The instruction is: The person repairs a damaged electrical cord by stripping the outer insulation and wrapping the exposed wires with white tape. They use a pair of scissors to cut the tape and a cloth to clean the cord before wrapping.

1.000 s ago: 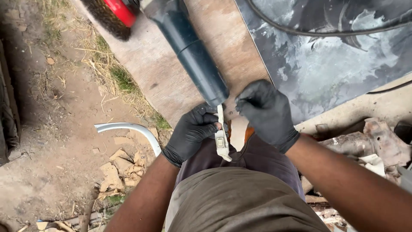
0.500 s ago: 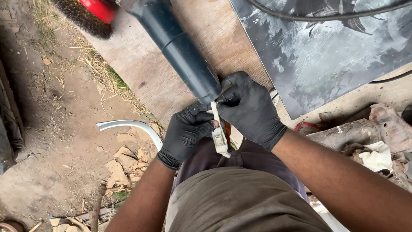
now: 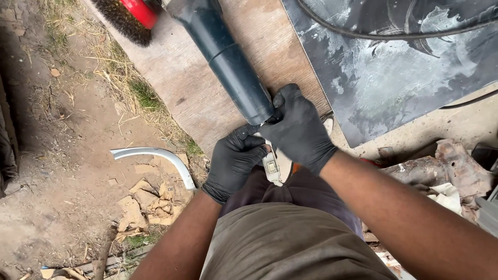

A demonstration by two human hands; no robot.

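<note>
Two gloved hands, left hand (image 3: 234, 165) and right hand (image 3: 296, 129), are being clenched around the grinder's (image 3: 228, 67) rear end; its long axis is pointing diagonally away, up-left.

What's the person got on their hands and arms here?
Both the left hand and the right hand wear snug black disposable-style gloves that end at the wrists. The forearms are bare, with no sleeves, watch or markings visible.

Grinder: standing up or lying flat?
Lying flat. The angle grinder rests lengthwise on the wooden board, wire brush at the board's edge, both gloved hands at its rear end.
</note>
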